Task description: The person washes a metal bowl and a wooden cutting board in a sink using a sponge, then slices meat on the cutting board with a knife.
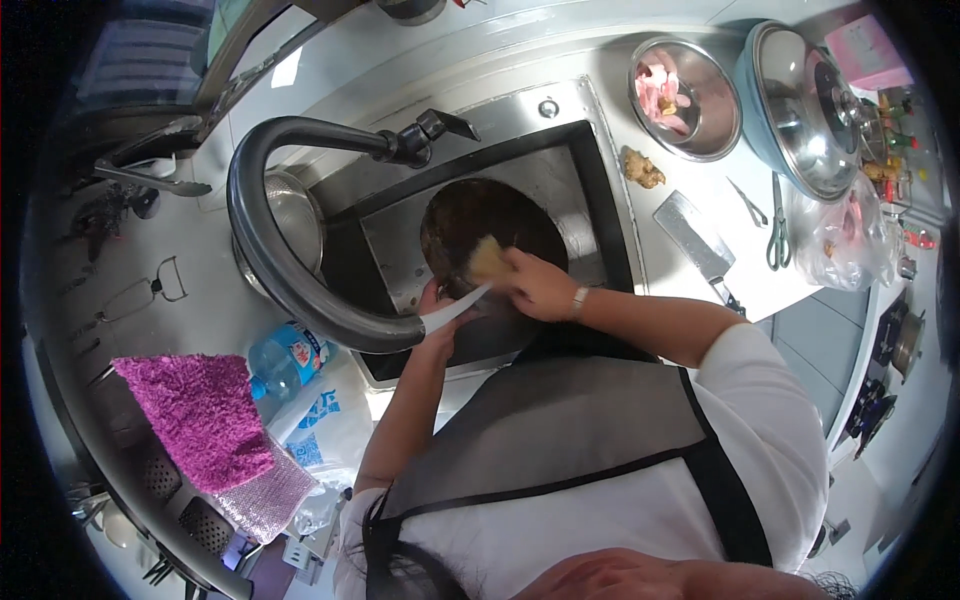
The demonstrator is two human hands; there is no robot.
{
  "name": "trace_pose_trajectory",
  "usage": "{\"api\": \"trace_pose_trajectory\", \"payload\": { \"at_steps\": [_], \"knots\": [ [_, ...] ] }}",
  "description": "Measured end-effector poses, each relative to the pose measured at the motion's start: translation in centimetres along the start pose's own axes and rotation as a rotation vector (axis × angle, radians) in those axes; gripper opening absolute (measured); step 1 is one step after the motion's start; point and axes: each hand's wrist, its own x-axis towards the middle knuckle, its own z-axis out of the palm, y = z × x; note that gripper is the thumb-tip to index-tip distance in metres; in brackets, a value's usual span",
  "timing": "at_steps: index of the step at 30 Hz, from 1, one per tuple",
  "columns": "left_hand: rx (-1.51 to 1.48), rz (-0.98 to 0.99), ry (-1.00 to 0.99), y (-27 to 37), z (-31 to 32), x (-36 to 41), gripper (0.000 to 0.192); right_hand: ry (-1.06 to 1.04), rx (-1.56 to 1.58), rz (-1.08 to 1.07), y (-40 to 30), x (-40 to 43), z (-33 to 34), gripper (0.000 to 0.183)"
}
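Note:
A dark, round pan, perhaps a wok [480,210], is tilted inside the stainless steel sink [592,202]. My left hand [444,306] grips its near left edge, partly hidden by the running water. In my right hand [546,286] is a tan scrubber [489,259], pressed to or just above the pan's dark surface; whether it is a brush or a loofah I cannot tell. Water [456,309] streams from the mouth of the curved black faucet [247,195], falling between my hands.
Left of the sink stand a metal colander [281,217], a blue-labelled plastic bottle [289,364] and a hanging purple cloth [199,420]. To the right are a steel bowl of raw meat [701,97], ginger [643,169], a cleaver [694,232], scissors [778,225] and a lidded pot [802,112].

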Motion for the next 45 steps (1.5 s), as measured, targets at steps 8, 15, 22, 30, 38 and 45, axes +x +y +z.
{"api": "trace_pose_trajectory", "payload": {
  "at_steps": [8,15,22,30,38,45],
  "knots": [
    [0.105,-0.017,0.019,-0.1,0.9,-0.2,0.047,0.333,-0.259,0.342,19.9,2.6,3.8,0.046],
    [0.097,0.066,-0.023,0.6,0.6,0.0,0.045,0.126,0.06,0.13,2.6,7.1,1.4,0.047],
    [0.123,0.052,0.039,1.8,2.1,-0.8,0.046,-0.04,0.089,-0.027,8.0,-5.0,1.0,0.05],
    [0.416,0.294,-0.038,-0.5,1.0,2.5,0.053,0.334,0.113,0.16,3.0,2.1,-0.4,0.05],
    [0.508,0.19,0.023,0.4,3.5,0.3,0.059,0.145,-0.146,-0.238,-2.0,4.4,-4.3,0.042],
    [0.719,0.436,0.019,0.6,4.0,-2.4,0.05,0.289,-0.042,0.138,9.4,8.3,-1.6,0.047]
  ]
}}
